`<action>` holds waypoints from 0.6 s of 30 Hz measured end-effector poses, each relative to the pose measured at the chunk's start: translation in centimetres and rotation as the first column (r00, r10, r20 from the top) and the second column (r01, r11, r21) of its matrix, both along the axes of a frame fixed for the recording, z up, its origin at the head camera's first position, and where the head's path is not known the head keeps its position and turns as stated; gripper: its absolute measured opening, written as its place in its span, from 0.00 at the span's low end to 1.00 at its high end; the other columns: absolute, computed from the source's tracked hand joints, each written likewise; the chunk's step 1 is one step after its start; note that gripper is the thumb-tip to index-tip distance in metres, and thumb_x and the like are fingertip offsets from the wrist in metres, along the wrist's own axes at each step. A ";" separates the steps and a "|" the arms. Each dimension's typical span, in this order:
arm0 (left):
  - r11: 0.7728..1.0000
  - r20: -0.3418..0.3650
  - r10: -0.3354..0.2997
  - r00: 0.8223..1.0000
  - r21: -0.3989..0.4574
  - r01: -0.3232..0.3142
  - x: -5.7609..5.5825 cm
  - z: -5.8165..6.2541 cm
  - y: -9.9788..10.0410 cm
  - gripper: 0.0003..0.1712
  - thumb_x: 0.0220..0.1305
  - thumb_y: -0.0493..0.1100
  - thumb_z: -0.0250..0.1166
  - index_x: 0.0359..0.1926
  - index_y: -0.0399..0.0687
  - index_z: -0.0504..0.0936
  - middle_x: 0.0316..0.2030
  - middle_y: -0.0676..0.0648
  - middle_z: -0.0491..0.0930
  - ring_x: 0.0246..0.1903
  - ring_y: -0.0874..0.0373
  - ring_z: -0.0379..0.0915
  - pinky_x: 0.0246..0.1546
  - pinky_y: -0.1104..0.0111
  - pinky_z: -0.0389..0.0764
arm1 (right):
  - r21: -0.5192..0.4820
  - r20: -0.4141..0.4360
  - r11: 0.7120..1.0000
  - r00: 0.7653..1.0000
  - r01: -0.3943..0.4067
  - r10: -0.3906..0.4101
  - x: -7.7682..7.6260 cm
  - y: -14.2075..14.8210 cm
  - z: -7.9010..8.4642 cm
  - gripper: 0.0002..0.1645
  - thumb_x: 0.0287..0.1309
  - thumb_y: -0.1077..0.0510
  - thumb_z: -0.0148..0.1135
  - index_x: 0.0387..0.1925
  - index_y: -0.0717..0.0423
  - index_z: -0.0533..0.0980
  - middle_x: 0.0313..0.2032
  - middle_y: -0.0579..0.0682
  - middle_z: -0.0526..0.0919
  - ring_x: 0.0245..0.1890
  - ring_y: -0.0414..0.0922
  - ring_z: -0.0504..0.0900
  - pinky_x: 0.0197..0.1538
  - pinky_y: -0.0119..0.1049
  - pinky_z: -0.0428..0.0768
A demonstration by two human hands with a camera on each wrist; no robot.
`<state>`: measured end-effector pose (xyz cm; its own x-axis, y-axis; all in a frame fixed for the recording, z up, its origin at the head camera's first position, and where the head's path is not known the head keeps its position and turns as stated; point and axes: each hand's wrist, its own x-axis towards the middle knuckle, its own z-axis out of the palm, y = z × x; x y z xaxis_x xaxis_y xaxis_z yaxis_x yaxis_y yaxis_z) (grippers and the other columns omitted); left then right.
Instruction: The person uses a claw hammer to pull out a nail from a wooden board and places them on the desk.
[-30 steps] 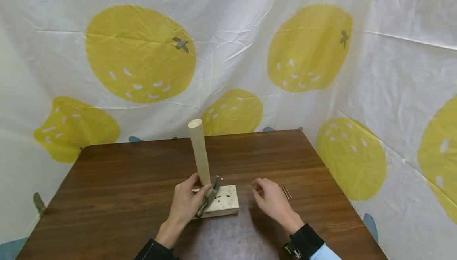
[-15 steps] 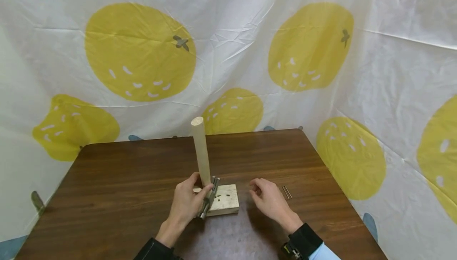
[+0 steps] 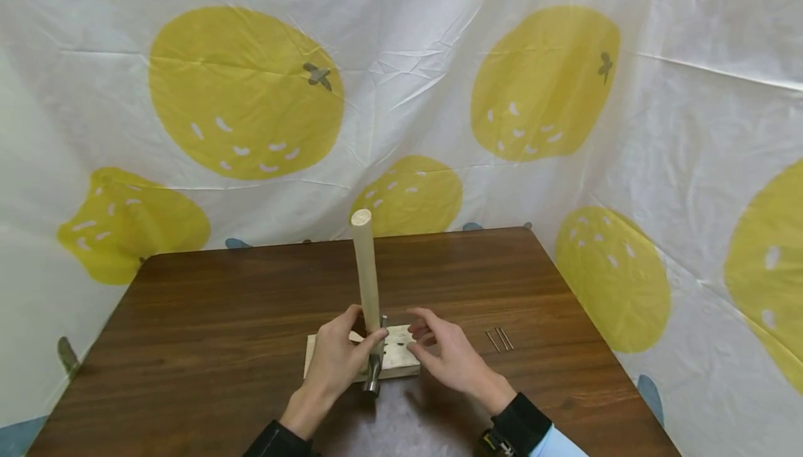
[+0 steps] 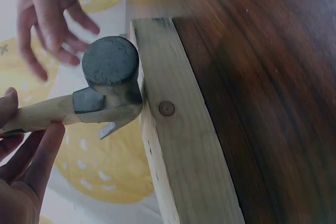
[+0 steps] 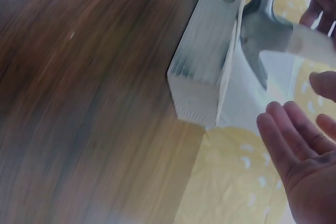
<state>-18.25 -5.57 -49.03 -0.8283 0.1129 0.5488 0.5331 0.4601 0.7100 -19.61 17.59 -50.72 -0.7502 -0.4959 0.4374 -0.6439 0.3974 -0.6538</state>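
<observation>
A claw hammer (image 3: pixel 366 269) stands head down on a pale wooden block (image 3: pixel 396 354), its wooden handle pointing up with a slight lean. My left hand (image 3: pixel 337 347) grips the handle low down, just above the head, thumb on one side and fingers on the other. In the left wrist view the round striking face of the hammer head (image 4: pixel 111 61) shows, with the claw beyond it. My right hand (image 3: pixel 450 351) hovers over the block's right end, fingers spread and holding nothing. The right wrist view has its fingers (image 5: pixel 283 135) apart from the hammer.
Three nails (image 3: pixel 500 339) lie on the brown wooden table (image 3: pixel 238 318) to the right of my right hand. Small dark marks dot the block's top. Behind the table hangs a white curtain (image 3: pixel 401 60) printed with yellow fruit.
The hammer has shifted right along the block and turned, its striking face swinging toward me. My right hand has moved left toward it and spread its fingers, uncovering a third nail.
</observation>
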 end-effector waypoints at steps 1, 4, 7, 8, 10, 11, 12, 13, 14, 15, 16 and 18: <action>1.000 -0.004 -0.006 1.000 0.000 0.006 0.1 0.0 0.1 0.15 0.57 0.39 0.79 0.40 0.49 0.82 0.27 0.55 0.82 0.29 0.60 0.81 0.24 0.75 0.82 | -0.007 0.004 1.000 1.000 -0.017 0.017 0.1 -0.3 0.1 0.33 0.66 0.66 0.68 0.69 0.59 0.66 0.47 0.60 0.83 0.45 0.50 0.84 0.47 0.45 0.86; 1.000 -0.014 -0.020 1.000 -0.001 0.020 0.2 -0.1 0.5 0.15 0.57 0.39 0.80 0.41 0.49 0.82 0.27 0.54 0.81 0.29 0.60 0.81 0.24 0.75 0.82 | -0.025 -0.006 0.998 0.998 -0.056 0.056 0.3 -1.0 0.1 0.38 0.66 0.64 0.69 0.73 0.59 0.63 0.51 0.58 0.82 0.50 0.53 0.83 0.48 0.47 0.85; 0.999 -0.012 -0.046 0.999 0.003 0.046 0.5 -0.1 0.9 0.16 0.57 0.39 0.79 0.42 0.48 0.82 0.28 0.53 0.82 0.29 0.59 0.82 0.24 0.76 0.82 | -0.034 -0.041 0.996 0.996 -0.079 0.078 0.4 -1.5 0.0 0.41 0.64 0.64 0.70 0.74 0.60 0.62 0.53 0.56 0.82 0.52 0.51 0.82 0.48 0.45 0.85; 0.999 -0.012 -0.053 0.999 0.004 0.053 0.6 -0.1 1.0 0.16 0.57 0.39 0.79 0.42 0.48 0.82 0.28 0.53 0.82 0.30 0.58 0.82 0.24 0.76 0.82 | -0.037 -0.057 0.996 0.995 -0.085 0.083 0.4 -1.7 -0.1 0.42 0.64 0.65 0.71 0.74 0.60 0.61 0.54 0.55 0.82 0.53 0.51 0.82 0.48 0.44 0.85; 0.997 -0.005 -0.072 0.997 0.019 0.072 0.7 -0.1 1.3 0.16 0.58 0.39 0.79 0.44 0.48 0.82 0.29 0.54 0.82 0.30 0.58 0.82 0.24 0.75 0.82 | -0.046 -0.085 0.994 0.992 -0.097 0.093 0.5 -2.0 -0.3 0.43 0.63 0.66 0.71 0.74 0.60 0.61 0.54 0.54 0.83 0.53 0.48 0.82 0.47 0.44 0.86; 0.997 -0.002 -0.078 0.997 0.023 0.078 0.8 -0.1 1.4 0.16 0.58 0.39 0.79 0.44 0.48 0.82 0.29 0.54 0.82 0.30 0.59 0.82 0.24 0.75 0.82 | -0.051 -0.096 0.993 0.991 -0.103 0.097 0.5 -2.1 -0.4 0.43 0.62 0.66 0.72 0.74 0.61 0.61 0.54 0.55 0.83 0.54 0.48 0.82 0.47 0.44 0.86; 0.996 -0.001 -0.080 0.997 0.028 0.080 0.9 -0.1 1.5 0.16 0.58 0.39 0.79 0.44 0.48 0.82 0.29 0.55 0.82 0.30 0.59 0.82 0.24 0.75 0.82 | -0.057 -0.108 0.992 0.989 -0.109 0.102 0.5 -2.1 -0.5 0.43 0.62 0.66 0.72 0.74 0.60 0.62 0.55 0.55 0.83 0.54 0.47 0.82 0.47 0.44 0.86; 0.996 0.000 -0.085 0.996 0.035 0.084 1.0 -0.1 1.6 0.16 0.57 0.39 0.79 0.44 0.49 0.82 0.29 0.56 0.82 0.30 0.60 0.82 0.24 0.75 0.82 | -0.063 -0.115 0.991 0.988 -0.115 0.107 0.6 -2.2 -0.6 0.43 0.62 0.67 0.72 0.74 0.60 0.62 0.55 0.55 0.83 0.54 0.47 0.83 0.47 0.44 0.86; 0.995 0.002 -0.088 0.996 0.042 0.088 1.1 -0.1 1.7 0.16 0.58 0.39 0.79 0.44 0.49 0.82 0.29 0.57 0.82 0.30 0.61 0.82 0.24 0.75 0.83 | -0.068 -0.123 0.990 0.986 -0.123 0.114 0.6 -2.3 -0.7 0.43 0.62 0.67 0.72 0.74 0.60 0.62 0.55 0.55 0.83 0.54 0.47 0.83 0.47 0.43 0.86; 0.995 -0.001 -0.089 0.996 0.046 0.089 1.1 -0.2 1.7 0.16 0.57 0.39 0.79 0.44 0.50 0.83 0.29 0.57 0.82 0.30 0.62 0.82 0.24 0.75 0.83 | -0.070 -0.138 0.989 0.984 -0.126 0.116 0.7 -2.3 -0.8 0.42 0.62 0.67 0.72 0.74 0.60 0.62 0.55 0.55 0.83 0.54 0.47 0.83 0.48 0.42 0.86; 0.995 -0.002 -0.088 0.996 0.050 0.089 1.1 -0.2 1.8 0.16 0.57 0.39 0.79 0.44 0.50 0.83 0.29 0.58 0.82 0.30 0.63 0.81 0.24 0.75 0.82 | -0.071 -0.153 0.989 0.982 -0.126 0.115 0.7 -2.3 -0.9 0.42 0.62 0.67 0.71 0.73 0.60 0.63 0.55 0.55 0.84 0.54 0.46 0.83 0.49 0.39 0.85; 0.995 -0.004 -0.081 0.997 0.051 0.082 1.2 -0.2 2.0 0.16 0.57 0.40 0.79 0.43 0.51 0.83 0.29 0.58 0.82 0.30 0.64 0.81 0.24 0.75 0.82 | -0.071 -0.168 0.990 0.979 -0.124 0.111 0.8 -2.4 -1.0 0.41 0.62 0.67 0.71 0.73 0.60 0.63 0.55 0.55 0.84 0.53 0.46 0.83 0.50 0.37 0.84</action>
<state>-17.07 -3.57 -49.23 -0.8166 0.1516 0.5570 0.5686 0.3780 0.7306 -18.79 15.23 -51.69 -0.6037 -0.5346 0.5914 -0.7838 0.2627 -0.5627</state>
